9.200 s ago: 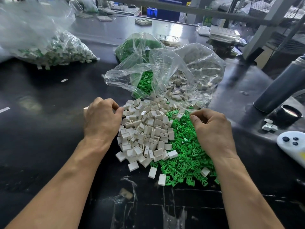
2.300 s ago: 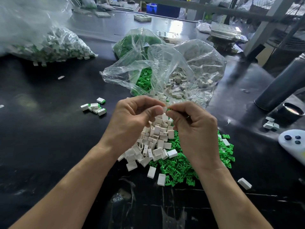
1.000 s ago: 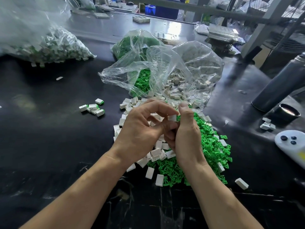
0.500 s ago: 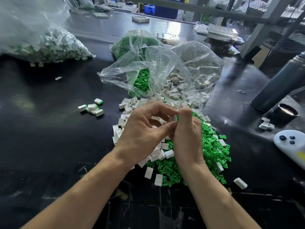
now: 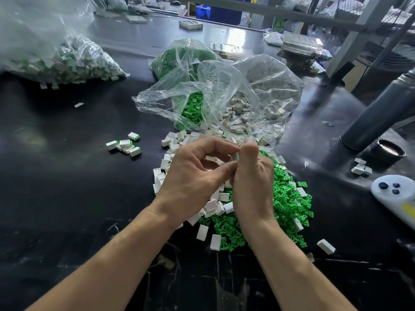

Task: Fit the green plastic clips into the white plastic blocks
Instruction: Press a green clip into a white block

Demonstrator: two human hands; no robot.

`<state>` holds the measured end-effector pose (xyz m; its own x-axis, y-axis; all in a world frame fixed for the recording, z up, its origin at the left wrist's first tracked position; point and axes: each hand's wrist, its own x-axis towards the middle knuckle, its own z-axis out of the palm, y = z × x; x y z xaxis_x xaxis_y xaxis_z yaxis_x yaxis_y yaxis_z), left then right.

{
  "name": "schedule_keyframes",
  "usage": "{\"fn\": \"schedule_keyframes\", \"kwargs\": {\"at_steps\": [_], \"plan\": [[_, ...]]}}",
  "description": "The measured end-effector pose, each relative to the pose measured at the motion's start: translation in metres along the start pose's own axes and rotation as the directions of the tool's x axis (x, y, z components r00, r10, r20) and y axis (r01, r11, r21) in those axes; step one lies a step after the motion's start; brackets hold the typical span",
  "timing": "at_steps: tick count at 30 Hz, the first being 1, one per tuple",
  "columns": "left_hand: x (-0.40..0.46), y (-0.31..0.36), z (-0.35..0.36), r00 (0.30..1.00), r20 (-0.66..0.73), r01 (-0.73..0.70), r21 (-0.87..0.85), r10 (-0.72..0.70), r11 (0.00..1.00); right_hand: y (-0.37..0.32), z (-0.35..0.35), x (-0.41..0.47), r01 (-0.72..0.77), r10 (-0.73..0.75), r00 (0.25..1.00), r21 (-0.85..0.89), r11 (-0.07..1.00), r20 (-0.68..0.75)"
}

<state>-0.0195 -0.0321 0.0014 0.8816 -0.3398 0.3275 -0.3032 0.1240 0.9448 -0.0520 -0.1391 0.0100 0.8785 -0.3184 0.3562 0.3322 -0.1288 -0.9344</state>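
White block (image 5: 235, 157), small, light and stiff, is sitting pinched between your left hand (image 5: 195, 176) and right hand (image 5: 252, 180) fingers; you are gripping its sides, and pressing squarely should seat the clip.

Grey cylinder (image 5: 379, 113); black cap (image 5: 391, 151); white remote (image 5: 395, 196); black table (image 5: 56, 187)

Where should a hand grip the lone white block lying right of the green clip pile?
Pinch the lone white block across its two long side faces, coming from above. It lies flat on the black table, apart from the green clip pile, so both sides are free.
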Motion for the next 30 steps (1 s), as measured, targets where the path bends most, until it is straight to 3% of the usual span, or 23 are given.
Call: {"fn": "schedule_keyframes", "kwargs": {"at_steps": [10,13,23,30], "plan": [[-0.001,0.006,-0.002,0.999,-0.003,-0.033,0.099,0.034,0.995,0.001,0.001,0.000,-0.091,0.090,0.996,0.044,0.995,0.022],[-0.001,0.006,0.001,1.000,-0.012,0.010,0.051,-0.010,0.999,0.002,0.000,0.002,-0.141,0.141,0.990,0.062,0.988,0.014],[-0.001,0.005,0.002,1.000,-0.003,-0.011,0.091,0.011,0.996,0.008,-0.002,0.003,-0.087,0.087,0.995,-0.004,0.996,-0.051],[-0.003,0.005,0.001,1.000,0.010,-0.022,0.048,0.021,0.999,0.015,0.003,0.001,-0.119,0.122,0.988,0.044,0.992,-0.096]]}}
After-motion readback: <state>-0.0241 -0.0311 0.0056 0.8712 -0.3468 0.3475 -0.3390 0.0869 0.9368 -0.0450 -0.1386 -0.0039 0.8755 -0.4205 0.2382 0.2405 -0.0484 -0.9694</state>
